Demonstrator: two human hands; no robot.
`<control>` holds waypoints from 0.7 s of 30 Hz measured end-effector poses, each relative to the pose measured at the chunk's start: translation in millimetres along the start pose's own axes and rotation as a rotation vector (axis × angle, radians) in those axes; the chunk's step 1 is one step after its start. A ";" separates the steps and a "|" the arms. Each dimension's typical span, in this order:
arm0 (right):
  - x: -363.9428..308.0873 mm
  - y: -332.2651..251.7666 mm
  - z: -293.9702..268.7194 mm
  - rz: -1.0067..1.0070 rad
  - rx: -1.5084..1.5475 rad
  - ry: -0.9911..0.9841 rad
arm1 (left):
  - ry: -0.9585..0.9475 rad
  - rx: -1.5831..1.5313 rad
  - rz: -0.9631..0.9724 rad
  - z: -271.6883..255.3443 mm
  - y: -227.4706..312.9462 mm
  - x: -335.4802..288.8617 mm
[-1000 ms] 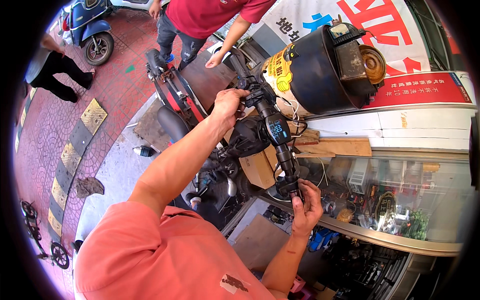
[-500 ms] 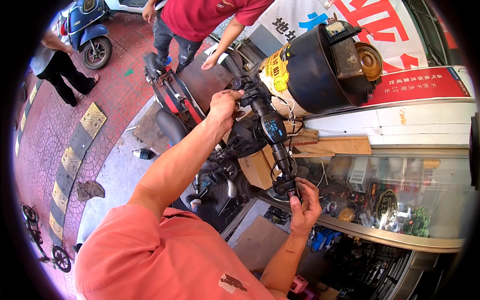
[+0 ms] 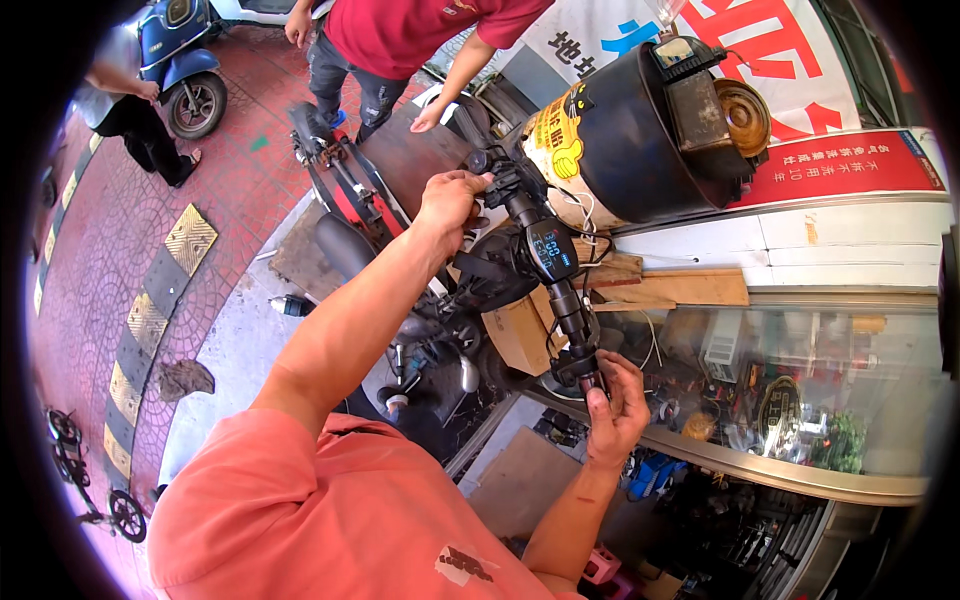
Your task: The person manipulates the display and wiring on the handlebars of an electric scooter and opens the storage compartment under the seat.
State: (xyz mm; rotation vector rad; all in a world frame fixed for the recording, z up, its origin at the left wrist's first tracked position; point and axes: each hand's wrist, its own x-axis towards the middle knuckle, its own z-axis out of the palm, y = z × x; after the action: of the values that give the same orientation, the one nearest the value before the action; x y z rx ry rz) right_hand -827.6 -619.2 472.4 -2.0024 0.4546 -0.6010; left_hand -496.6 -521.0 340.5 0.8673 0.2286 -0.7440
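Blue scooter (image 3: 162, 45) seen upper L of frame; person in blk trousers (image 3: 143, 130) now seen closer to it than 1 s ago. Handlebar (image 3: 570, 305), ctr of frame, angled down to R & gripped nr both ends: L hand (image 3: 450, 208) clamped on upper end, fingers curled; R hand (image 3: 616, 408), lower R of ctr, wrapped round lower end. Both holds unchanged vs earlier. Small lit display (image 3: 550, 252) mounted mid-bar.
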 end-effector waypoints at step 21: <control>0.9 -2.7 3.9 0.004 0.122 0.037 | -0.434 0.124 -0.033 -8.9 -56.3 -18.2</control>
State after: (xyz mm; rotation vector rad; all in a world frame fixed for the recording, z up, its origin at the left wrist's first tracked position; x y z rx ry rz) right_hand -824.3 -615.7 473.4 -1.8771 0.4337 -0.6493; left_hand -546.9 -528.7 309.0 0.7989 -0.1912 -0.9643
